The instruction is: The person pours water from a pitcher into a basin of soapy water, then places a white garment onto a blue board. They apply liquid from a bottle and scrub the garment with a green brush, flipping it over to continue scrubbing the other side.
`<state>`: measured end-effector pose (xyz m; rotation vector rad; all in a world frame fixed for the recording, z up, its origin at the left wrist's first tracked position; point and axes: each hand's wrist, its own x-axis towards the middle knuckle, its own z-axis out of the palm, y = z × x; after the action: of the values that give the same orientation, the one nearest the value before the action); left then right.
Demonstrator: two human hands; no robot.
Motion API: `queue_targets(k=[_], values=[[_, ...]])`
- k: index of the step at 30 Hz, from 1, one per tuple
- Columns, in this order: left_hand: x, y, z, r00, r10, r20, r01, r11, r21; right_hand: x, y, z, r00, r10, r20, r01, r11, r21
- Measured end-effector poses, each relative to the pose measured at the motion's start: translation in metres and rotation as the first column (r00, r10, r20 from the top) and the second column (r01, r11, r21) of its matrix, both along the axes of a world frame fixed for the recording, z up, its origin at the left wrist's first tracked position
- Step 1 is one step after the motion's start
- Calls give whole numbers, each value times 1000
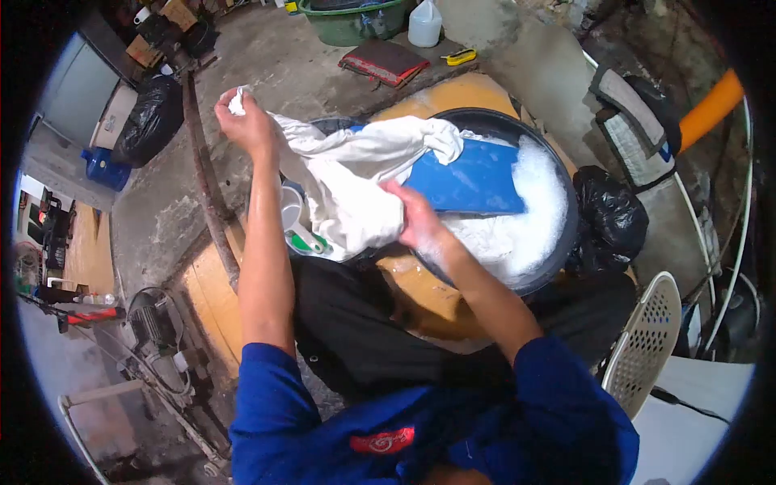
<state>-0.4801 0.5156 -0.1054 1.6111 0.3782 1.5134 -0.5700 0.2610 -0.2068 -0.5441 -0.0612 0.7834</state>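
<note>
Your two bare hands held a white cloth point(356, 202) between them, above and just beside a dark round basin point(571, 212). Your left hand point(246, 125) was raised, its fingers closed on one end of the fabric, with a small tuft showing between thumb and fingers. Your right hand point(419, 217), lower and nearer the basin, was closed on the edge of the lower bunched portion; how far its fingers reached behind the folds could not be told. Relative to the left-hand grip, most of the cloth lay to the right and below; relative to the right-hand grip, it lay to the left and above. An upper fold extended past the right hand to the left part of a blue board point(469, 178), which sat in the basin beside white suds point(543, 182). Left of the right hand, beside the hanging folds, a pale dipper point(292, 208) and a green item point(309, 243) were visible in a partly hidden container. A black plastic bag point(610, 214) lay beside the basin's right side, and a yellowish board point(432, 301) was beneath it.
</note>
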Motion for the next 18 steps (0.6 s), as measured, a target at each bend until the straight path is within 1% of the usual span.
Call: queue_targets(k=[1,2,3,4,5,6,7,8,9,10,12,13,14,15,17,18], values=[[-4,-9,4,1000,10,-5,-9,999,35,-5,3,-14,996,35,-76,-43,994,-103],[-6,-15,7,1000,20,-11,-19,997,74,-8,11,-39,986,63,-155,-93,976,-198],[-6,-16,7,1000,-2,19,1,997,74,-7,21,-84,992,124,-20,-122,917,-381],[-5,-14,5,999,-25,46,21,997,79,-10,26,-92,974,188,-124,-225,848,-480],[-4,-13,6,996,-48,73,42,995,86,-12,32,-100,966,241,96,-156,835,-527],[-9,-13,11,996,-55,75,50,997,66,-13,38,-109,906,292,307,-76,826,-559],[-19,-15,17,995,-63,72,60,997,42,-9,48,-114,838,218,500,121,819,-560],[-25,-17,20,995,-71,68,70,997,17,0,58,-117,725,155,672,313,795,-521],[-24,-5,16,995,-79,55,78,997,12,11,63,-117,568,105,816,491,753,-439],[-24,1,14,995,-64,82,62,998,21,10,49,-64,569,201,798,562,614,-555],[-24,9,13,990,-32,138,28,999,37,45,47,-75,600,156,784,597,564,-570],[-22,15,10,981,-62,184,61,998,11,61,44,-70,694,162,702,528,548,-649],[-25,14,12,982,-63,180,66,998,-10,78,40,-66,777,167,607,447,533,-719],[-30,11,16,983,-63,174,69,997,-30,108,38,-87,676,206,707,544,508,-668],[-33,15,19,984,-52,171,60,997,-40,146,36,-83,509,276,816,713,397,-579],[-31,20,16,984,-40,172,47,998,-33,154,33,-52,459,312,832,783,301,-544]])
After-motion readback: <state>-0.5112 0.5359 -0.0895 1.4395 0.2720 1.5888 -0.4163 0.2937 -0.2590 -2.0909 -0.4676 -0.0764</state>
